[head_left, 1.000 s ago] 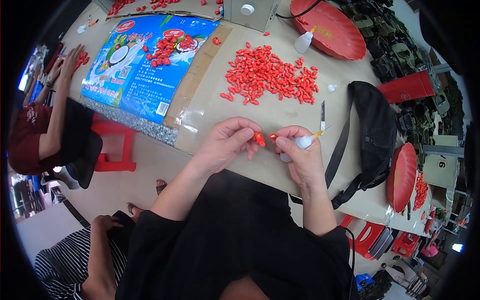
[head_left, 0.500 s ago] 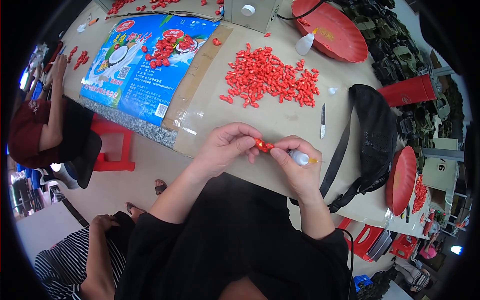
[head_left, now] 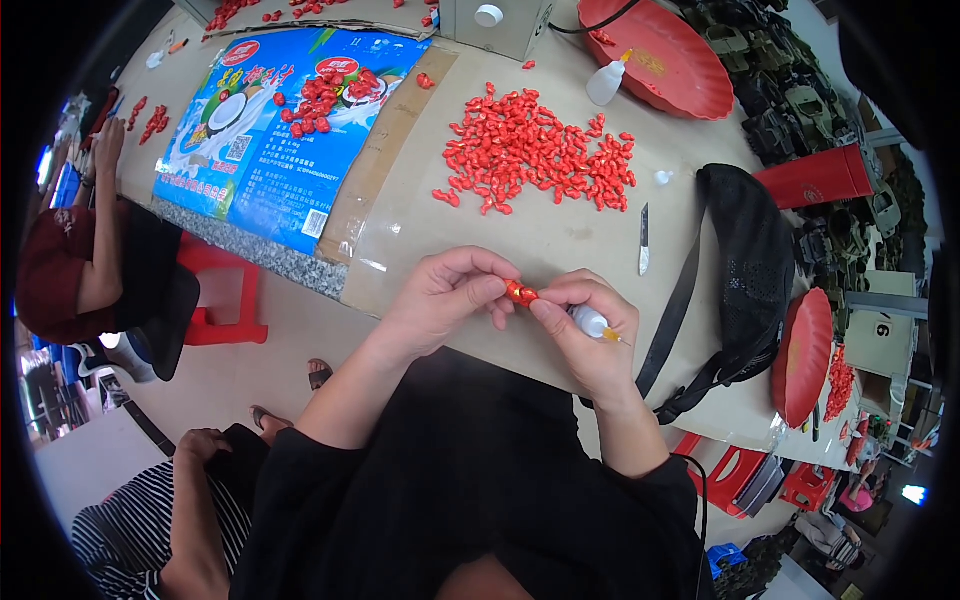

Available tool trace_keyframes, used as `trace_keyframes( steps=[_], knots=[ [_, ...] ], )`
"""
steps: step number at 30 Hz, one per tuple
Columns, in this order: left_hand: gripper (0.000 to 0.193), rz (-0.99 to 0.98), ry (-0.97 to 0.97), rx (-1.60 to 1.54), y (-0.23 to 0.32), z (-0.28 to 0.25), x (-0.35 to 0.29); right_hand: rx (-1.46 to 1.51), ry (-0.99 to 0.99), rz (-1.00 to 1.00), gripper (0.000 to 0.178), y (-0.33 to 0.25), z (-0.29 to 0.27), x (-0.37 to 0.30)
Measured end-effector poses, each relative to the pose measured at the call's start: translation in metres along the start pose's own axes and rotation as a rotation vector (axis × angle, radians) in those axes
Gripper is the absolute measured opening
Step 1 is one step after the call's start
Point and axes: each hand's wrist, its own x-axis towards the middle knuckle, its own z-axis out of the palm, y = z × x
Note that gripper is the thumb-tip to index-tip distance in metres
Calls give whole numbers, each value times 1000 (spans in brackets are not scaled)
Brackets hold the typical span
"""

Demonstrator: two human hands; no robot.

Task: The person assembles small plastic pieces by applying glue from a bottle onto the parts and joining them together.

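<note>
A small glossy red piece (head_left: 520, 293) sits above the near edge of the table, held up between the two hands; whether it is one piece or two pressed together is hard to tell. The thumb and forefinger of the left hand (head_left: 448, 298) are pinched on its left end, and the thumb and forefinger of the right hand (head_left: 594, 335) close on its right end, so the two sets of fingertips nearly meet. The right hand also keeps a white squeeze bottle (head_left: 588, 320) tucked in its grip, the yellow needle tip pointing out to the right. Beyond the hands, a loose heap of red pieces (head_left: 540, 150) spreads over the tan tabletop (head_left: 405, 225). To the right of the heap lie a small white cap (head_left: 662, 178) and a slim knife (head_left: 644, 240), with a black mesh bag (head_left: 745, 270) farther right. Behind the heap, a second white bottle (head_left: 605, 84) stands just beside a red scalloped tray (head_left: 695, 75). To the left, a blue printed cardboard sheet (head_left: 275, 185) bears another cluster of red pieces (head_left: 318, 98). Past it, at far left, a person in a dark red top (head_left: 62, 265) reaches onto the table near a red stool (head_left: 225, 300).
</note>
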Motion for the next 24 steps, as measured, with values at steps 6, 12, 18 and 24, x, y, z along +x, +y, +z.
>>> trace_keyframes(
  steps=[6,12,18,24],
  knots=[
    [14,-4,9,7,-1,0,0,-14,-1,-2,9,1,1,0],
    [14,12,-2,7,-1,-1,0,-25,14,-19,8,3,2,1],
    [12,62,-24,12,-2,-2,1,2,52,38,8,6,4,1],
    [12,101,3,63,-4,0,1,-55,64,49,8,4,5,2]
  ],
)
